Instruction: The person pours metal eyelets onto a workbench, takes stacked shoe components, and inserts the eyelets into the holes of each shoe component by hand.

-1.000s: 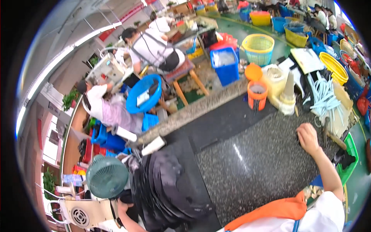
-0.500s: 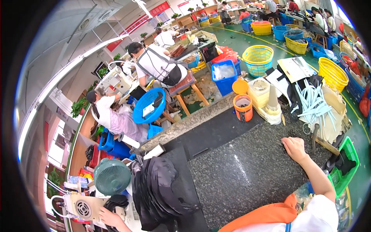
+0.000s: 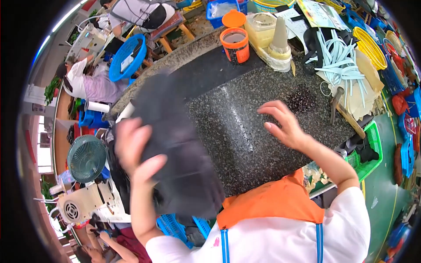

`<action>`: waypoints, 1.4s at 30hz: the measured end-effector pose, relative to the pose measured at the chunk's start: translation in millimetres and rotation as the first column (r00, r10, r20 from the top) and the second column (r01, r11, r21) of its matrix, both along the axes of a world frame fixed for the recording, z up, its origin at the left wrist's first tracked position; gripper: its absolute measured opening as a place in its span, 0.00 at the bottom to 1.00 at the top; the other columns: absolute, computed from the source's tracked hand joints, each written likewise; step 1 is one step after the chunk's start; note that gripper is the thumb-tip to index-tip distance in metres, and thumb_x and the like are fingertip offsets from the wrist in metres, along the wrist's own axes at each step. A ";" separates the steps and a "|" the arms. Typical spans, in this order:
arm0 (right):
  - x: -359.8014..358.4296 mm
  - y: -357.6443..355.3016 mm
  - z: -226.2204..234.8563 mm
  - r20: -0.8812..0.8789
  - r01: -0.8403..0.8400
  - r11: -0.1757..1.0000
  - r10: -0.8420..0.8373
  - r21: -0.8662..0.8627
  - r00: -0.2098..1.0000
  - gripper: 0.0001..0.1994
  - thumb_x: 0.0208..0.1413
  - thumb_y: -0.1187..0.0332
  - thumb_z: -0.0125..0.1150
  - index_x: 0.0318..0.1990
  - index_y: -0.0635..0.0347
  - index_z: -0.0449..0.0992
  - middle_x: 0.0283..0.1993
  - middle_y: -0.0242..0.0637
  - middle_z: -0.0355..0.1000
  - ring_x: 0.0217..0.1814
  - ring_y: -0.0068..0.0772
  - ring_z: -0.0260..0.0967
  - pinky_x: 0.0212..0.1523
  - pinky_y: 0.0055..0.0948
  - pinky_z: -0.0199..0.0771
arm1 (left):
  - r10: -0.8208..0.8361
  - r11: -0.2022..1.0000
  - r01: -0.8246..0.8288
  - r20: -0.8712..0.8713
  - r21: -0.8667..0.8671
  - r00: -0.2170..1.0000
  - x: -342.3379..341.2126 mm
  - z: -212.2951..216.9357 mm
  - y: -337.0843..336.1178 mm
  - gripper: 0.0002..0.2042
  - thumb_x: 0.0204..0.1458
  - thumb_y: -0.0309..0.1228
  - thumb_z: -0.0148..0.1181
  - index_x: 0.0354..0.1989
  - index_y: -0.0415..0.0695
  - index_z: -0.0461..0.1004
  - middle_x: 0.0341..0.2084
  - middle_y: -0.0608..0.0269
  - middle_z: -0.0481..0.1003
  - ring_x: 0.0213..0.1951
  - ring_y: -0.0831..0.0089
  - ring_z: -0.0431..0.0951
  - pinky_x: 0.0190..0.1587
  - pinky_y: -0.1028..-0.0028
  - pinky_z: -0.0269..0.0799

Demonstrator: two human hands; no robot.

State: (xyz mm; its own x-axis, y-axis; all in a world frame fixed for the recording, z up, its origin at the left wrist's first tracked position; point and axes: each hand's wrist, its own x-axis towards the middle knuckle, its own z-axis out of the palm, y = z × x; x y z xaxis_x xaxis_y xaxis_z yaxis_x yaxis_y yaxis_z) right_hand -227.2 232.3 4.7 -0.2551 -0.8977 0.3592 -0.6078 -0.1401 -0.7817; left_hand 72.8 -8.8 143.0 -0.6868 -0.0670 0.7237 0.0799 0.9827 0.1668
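My left hand [image 3: 139,151], smeared by motion, is at the left side of a pile of black fabric pieces [image 3: 175,144]; whether its fingers grip the cloth is unclear. The pile is blurred too and lies over the left part of a dark speckled stone slab [image 3: 263,144]. Over the slab's right half hovers my right hand [image 3: 284,125], open, fingers curved and apart, holding nothing. Just beyond its fingers a small heap of dark metal eyelets [image 3: 301,100] rests on the stone. A hammer [image 3: 341,111] with a wooden handle lies to the right of the heap.
An orange tub [image 3: 235,46] and a wrapped grey cone [image 3: 280,48] stand along the far edge. Pale blue strips [image 3: 340,57] lie at the far right, above a green basket [image 3: 372,149]. Left are a green fan [image 3: 87,158] and a sewing machine [image 3: 83,204]. Co-workers sit beyond.
The view has turned. My left hand has come from beside the sewing machine to the black fabric. My right hand has moved left and lifted, and the eyelets now show.
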 end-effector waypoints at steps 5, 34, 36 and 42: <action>80.8 -4.2 -11.0 0.273 -0.082 0.961 0.007 0.265 0.962 0.32 0.60 0.63 0.59 0.66 0.68 0.54 0.60 0.52 0.61 0.56 0.46 0.68 0.57 0.39 0.70 | -0.177 0.982 0.094 0.647 0.161 0.742 -31.3 -87.6 25.8 0.26 0.49 0.15 0.56 0.55 0.60 0.77 0.68 0.47 0.58 0.64 0.48 0.66 0.68 0.50 0.57; 14.5 59.1 -7.4 -0.501 0.325 0.941 -0.326 -0.091 0.802 0.17 0.44 0.73 0.68 0.45 0.55 0.77 0.42 0.39 0.70 0.44 0.43 0.69 0.42 0.38 0.71 | -0.210 0.838 -0.308 0.787 0.450 0.580 -38.5 -1.4 78.1 0.59 0.30 0.50 0.80 0.72 0.41 0.51 0.67 0.35 0.54 0.65 0.43 0.63 0.67 0.55 0.58; -14.1 56.7 -14.6 -0.518 0.482 0.876 -0.413 -0.003 0.749 0.22 0.47 0.69 0.70 0.52 0.57 0.73 0.46 0.41 0.65 0.46 0.45 0.66 0.47 0.40 0.69 | -0.113 0.833 -0.387 0.806 0.395 0.581 -58.5 -60.1 117.7 0.54 0.34 0.52 0.77 0.71 0.44 0.55 0.68 0.36 0.51 0.66 0.37 0.58 0.67 0.48 0.54; -38.9 36.2 -23.6 -0.565 0.500 0.866 -0.407 0.011 0.718 0.15 0.49 0.67 0.69 0.44 0.57 0.74 0.40 0.38 0.66 0.41 0.40 0.68 0.41 0.37 0.68 | 0.081 0.977 -0.188 0.640 0.102 0.764 -45.4 -108.3 167.4 0.45 0.44 0.57 0.67 0.68 0.45 0.60 0.70 0.40 0.51 0.70 0.32 0.46 0.65 0.30 0.38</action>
